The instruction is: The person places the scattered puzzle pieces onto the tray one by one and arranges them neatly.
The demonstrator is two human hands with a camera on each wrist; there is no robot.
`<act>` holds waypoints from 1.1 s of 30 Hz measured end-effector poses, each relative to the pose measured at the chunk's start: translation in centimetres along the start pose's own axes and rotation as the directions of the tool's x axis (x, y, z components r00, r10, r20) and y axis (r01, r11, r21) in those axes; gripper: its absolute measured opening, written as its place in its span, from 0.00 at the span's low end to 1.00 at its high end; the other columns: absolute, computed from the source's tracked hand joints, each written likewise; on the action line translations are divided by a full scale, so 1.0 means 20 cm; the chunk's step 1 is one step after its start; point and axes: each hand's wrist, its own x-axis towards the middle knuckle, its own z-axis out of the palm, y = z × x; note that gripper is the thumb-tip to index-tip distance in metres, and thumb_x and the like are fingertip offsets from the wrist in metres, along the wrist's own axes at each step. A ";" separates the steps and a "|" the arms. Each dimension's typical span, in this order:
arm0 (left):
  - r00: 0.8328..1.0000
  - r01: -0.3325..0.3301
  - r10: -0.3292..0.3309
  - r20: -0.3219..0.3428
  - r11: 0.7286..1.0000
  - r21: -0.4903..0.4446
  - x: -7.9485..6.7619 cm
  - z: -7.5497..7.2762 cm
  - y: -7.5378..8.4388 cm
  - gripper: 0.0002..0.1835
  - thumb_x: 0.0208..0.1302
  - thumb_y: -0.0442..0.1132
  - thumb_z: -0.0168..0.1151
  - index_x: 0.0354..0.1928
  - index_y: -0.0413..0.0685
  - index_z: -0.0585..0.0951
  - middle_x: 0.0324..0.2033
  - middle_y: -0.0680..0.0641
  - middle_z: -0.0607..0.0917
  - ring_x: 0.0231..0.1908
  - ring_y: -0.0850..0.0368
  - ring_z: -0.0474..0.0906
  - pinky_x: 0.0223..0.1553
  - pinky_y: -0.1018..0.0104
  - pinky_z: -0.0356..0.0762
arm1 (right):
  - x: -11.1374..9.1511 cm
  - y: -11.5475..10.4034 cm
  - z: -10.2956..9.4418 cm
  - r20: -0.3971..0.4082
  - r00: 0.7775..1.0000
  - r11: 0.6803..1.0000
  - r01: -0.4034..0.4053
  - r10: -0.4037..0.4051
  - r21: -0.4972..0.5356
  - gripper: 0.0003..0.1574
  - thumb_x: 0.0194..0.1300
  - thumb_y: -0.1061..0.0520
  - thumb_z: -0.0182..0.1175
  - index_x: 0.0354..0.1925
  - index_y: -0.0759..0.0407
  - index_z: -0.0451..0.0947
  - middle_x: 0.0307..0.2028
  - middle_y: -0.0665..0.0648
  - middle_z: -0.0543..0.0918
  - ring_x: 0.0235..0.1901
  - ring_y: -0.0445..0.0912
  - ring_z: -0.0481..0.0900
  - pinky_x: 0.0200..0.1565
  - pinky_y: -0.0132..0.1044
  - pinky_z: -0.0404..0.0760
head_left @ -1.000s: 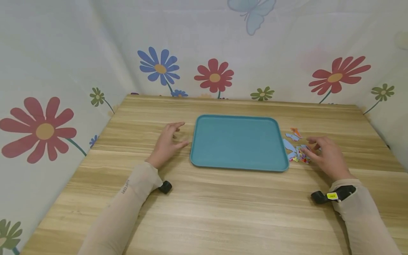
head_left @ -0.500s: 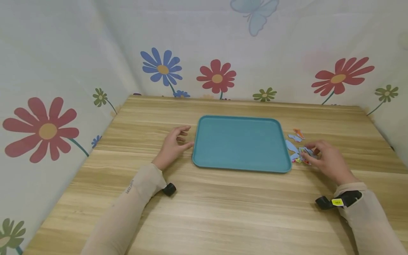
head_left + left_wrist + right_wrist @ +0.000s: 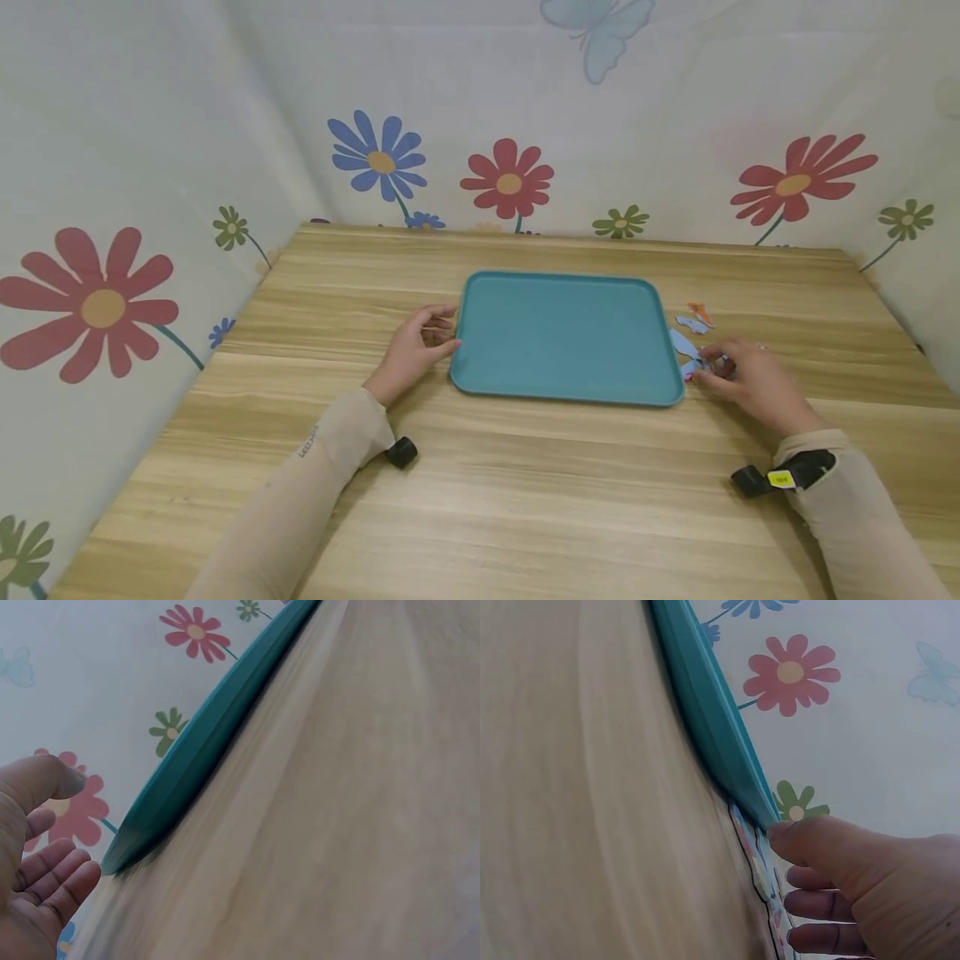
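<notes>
A teal rectangular tray lies flat on the wooden table. Just off its left rim is my left hand, fingers loosely bent and thumb tip right at the rim; in the left wrist view, nothing shows between its fingers. Flat colourful cut-outs lie piled beside the tray's right edge. My right hand reaches down over this pile with bent fingers, hiding most of it. In the right wrist view, its thumb is apart from the fingers, and the fingertips are close beside the cut-outs. A pale blue cut-out shows left of the hand.
Behind the pile are an orange cut-out and a small light blue one. The wooden table stretches in front of the tray. A flower-printed cloth hangs behind and at the left.
My left hand has moved right, up to the tray's rim. The right hand has come lower and slightly left over the pile, covering more cut-outs. The tray stays in place.
</notes>
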 end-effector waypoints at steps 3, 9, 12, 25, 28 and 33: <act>1.000 0.004 -0.004 -0.004 1.000 -0.016 0.00 0.00 0.00 0.27 0.59 0.30 0.66 0.60 0.34 0.72 0.58 0.38 0.75 0.53 0.43 0.75 0.56 0.55 0.81 | 0.00 -0.01 0.01 0.010 1.000 1.000 0.000 0.000 -0.009 0.18 0.58 0.52 0.68 0.41 0.64 0.81 0.30 0.56 0.77 0.28 0.42 0.71 0.30 0.32 0.69; 1.000 0.020 -0.020 -0.007 0.999 -0.034 -0.01 0.01 -0.01 0.27 0.59 0.29 0.66 0.60 0.33 0.71 0.57 0.36 0.76 0.52 0.42 0.76 0.53 0.60 0.82 | 0.00 -0.03 0.02 0.030 1.000 1.000 0.002 -0.001 -0.019 0.21 0.58 0.50 0.68 0.42 0.65 0.82 0.31 0.57 0.75 0.28 0.44 0.67 0.29 0.31 0.65; 1.000 0.030 -0.030 -0.002 0.999 -0.041 0.00 0.01 -0.01 0.27 0.59 0.29 0.66 0.60 0.33 0.71 0.57 0.36 0.76 0.52 0.42 0.76 0.52 0.64 0.82 | 0.01 -0.03 0.02 0.047 0.999 1.000 -0.009 0.010 -0.022 0.22 0.59 0.49 0.67 0.44 0.65 0.81 0.35 0.59 0.76 0.30 0.45 0.68 0.29 0.32 0.67; 0.997 0.081 -0.080 0.021 0.996 -0.037 -0.01 0.01 0.00 0.28 0.60 0.32 0.66 0.61 0.32 0.71 0.54 0.33 0.77 0.51 0.41 0.77 0.48 0.72 0.81 | 0.01 -0.07 0.02 0.070 0.994 0.991 -0.074 0.082 -0.111 0.25 0.58 0.48 0.67 0.44 0.67 0.80 0.41 0.65 0.77 0.35 0.53 0.75 0.35 0.47 0.78; 0.996 0.089 -0.088 0.026 0.995 -0.036 -0.01 0.01 0.00 0.28 0.60 0.31 0.66 0.62 0.32 0.70 0.55 0.32 0.77 0.52 0.41 0.77 0.48 0.73 0.81 | 0.02 -0.07 0.02 0.064 0.994 0.990 -0.081 0.089 -0.116 0.24 0.57 0.49 0.67 0.43 0.67 0.80 0.40 0.65 0.77 0.34 0.53 0.75 0.34 0.46 0.77; 0.996 0.082 -0.081 0.041 0.996 -0.020 0.00 0.02 -0.01 0.28 0.60 0.31 0.66 0.62 0.32 0.71 0.55 0.32 0.77 0.51 0.40 0.77 0.50 0.66 0.82 | 0.02 -0.07 0.03 0.061 0.993 0.991 -0.092 0.098 -0.094 0.24 0.56 0.50 0.66 0.42 0.69 0.80 0.37 0.63 0.76 0.33 0.51 0.73 0.33 0.41 0.74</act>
